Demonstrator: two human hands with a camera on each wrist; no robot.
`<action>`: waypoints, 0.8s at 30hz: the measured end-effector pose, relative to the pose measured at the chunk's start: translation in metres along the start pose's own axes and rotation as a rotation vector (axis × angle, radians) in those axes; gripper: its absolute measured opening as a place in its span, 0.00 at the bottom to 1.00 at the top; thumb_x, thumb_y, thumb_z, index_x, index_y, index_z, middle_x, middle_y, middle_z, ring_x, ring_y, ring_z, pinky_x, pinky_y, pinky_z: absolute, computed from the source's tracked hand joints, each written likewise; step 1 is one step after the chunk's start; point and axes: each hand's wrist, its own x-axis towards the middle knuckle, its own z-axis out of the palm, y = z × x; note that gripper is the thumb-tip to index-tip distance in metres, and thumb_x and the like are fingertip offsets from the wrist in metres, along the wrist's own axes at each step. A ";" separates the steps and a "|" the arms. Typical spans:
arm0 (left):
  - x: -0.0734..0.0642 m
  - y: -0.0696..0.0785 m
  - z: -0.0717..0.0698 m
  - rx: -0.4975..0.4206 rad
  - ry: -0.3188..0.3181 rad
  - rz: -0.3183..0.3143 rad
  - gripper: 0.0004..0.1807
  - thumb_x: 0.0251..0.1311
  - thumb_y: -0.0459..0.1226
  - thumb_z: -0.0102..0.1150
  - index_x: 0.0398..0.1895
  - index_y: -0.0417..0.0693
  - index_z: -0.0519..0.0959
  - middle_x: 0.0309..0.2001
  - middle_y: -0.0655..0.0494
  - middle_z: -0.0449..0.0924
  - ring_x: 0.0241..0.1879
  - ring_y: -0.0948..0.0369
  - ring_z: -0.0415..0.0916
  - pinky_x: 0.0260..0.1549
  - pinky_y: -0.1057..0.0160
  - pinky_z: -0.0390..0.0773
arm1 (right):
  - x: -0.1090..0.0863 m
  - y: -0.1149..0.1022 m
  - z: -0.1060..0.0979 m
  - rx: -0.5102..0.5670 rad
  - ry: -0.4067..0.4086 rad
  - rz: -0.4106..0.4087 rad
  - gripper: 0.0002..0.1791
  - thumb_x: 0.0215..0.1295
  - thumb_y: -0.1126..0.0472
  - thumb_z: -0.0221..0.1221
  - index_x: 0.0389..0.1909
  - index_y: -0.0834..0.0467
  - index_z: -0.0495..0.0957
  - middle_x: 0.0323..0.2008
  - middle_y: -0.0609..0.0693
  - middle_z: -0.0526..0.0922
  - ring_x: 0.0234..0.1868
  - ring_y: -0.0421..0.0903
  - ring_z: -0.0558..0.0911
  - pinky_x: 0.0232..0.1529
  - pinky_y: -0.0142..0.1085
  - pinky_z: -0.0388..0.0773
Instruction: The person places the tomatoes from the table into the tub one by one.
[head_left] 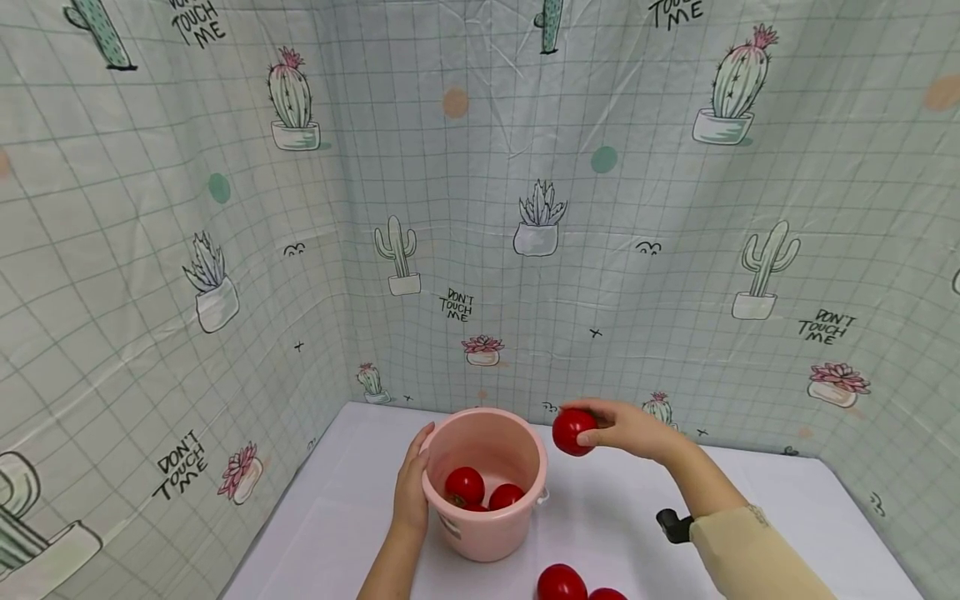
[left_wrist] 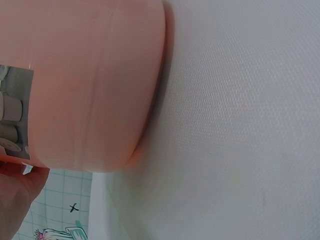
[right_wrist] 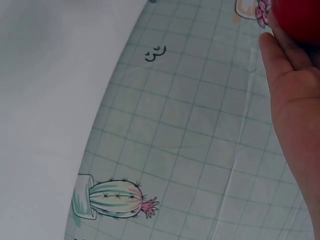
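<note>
A pink bucket (head_left: 483, 537) stands upright on the white table, with several red tomatoes (head_left: 465, 485) inside it. My left hand (head_left: 411, 490) holds the bucket at its left side near the rim; the left wrist view shows part of that hand (left_wrist: 20, 195) against the bucket wall (left_wrist: 95, 90). Just right of the rim and above the table, my right hand (head_left: 618, 429) grips another tomato (head_left: 573, 432) between thumb and fingers. That tomato (right_wrist: 300, 20) is cut off at the corner of the right wrist view.
Two more tomatoes (head_left: 561, 583) lie at the front edge of the head view, partly cut off. A curtain with cactus prints (head_left: 480, 208) hangs behind and beside the white table (head_left: 322, 525). A black object (head_left: 675, 526) is at the right sleeve's cuff.
</note>
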 end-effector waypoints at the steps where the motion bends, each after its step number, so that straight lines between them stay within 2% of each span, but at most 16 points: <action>1: 0.000 0.000 0.000 0.002 0.001 0.001 0.24 0.75 0.48 0.30 0.70 0.72 0.65 0.73 0.65 0.65 0.76 0.55 0.55 0.71 0.40 0.59 | 0.001 -0.001 0.000 0.001 -0.009 -0.014 0.31 0.63 0.46 0.64 0.67 0.44 0.71 0.58 0.53 0.80 0.56 0.51 0.78 0.50 0.44 0.83; 9: 0.000 0.000 0.000 0.006 0.005 -0.004 0.24 0.76 0.49 0.30 0.70 0.73 0.65 0.73 0.65 0.65 0.76 0.56 0.55 0.71 0.40 0.59 | 0.013 -0.016 0.004 0.027 -0.071 -0.039 0.30 0.62 0.46 0.65 0.66 0.41 0.72 0.60 0.50 0.79 0.56 0.49 0.80 0.52 0.43 0.82; 13: 0.000 0.000 0.000 0.007 0.007 -0.004 0.23 0.75 0.50 0.31 0.70 0.73 0.65 0.73 0.65 0.65 0.76 0.56 0.55 0.71 0.40 0.59 | 0.019 -0.023 0.007 0.032 -0.124 -0.053 0.29 0.63 0.47 0.64 0.66 0.41 0.72 0.60 0.48 0.79 0.56 0.48 0.80 0.54 0.44 0.80; 20: 0.000 0.002 0.000 0.020 0.010 -0.011 0.23 0.75 0.51 0.31 0.70 0.73 0.65 0.73 0.65 0.65 0.76 0.55 0.55 0.70 0.39 0.60 | 0.029 -0.037 0.011 0.031 -0.224 -0.068 0.27 0.63 0.48 0.64 0.64 0.39 0.74 0.56 0.46 0.82 0.53 0.48 0.81 0.55 0.45 0.78; 24: -0.001 0.002 0.000 0.010 0.011 -0.021 0.23 0.75 0.51 0.32 0.70 0.74 0.65 0.73 0.65 0.65 0.76 0.55 0.55 0.70 0.39 0.62 | 0.036 -0.045 0.015 0.040 -0.290 -0.086 0.27 0.63 0.50 0.63 0.64 0.42 0.74 0.57 0.47 0.81 0.55 0.49 0.80 0.54 0.44 0.79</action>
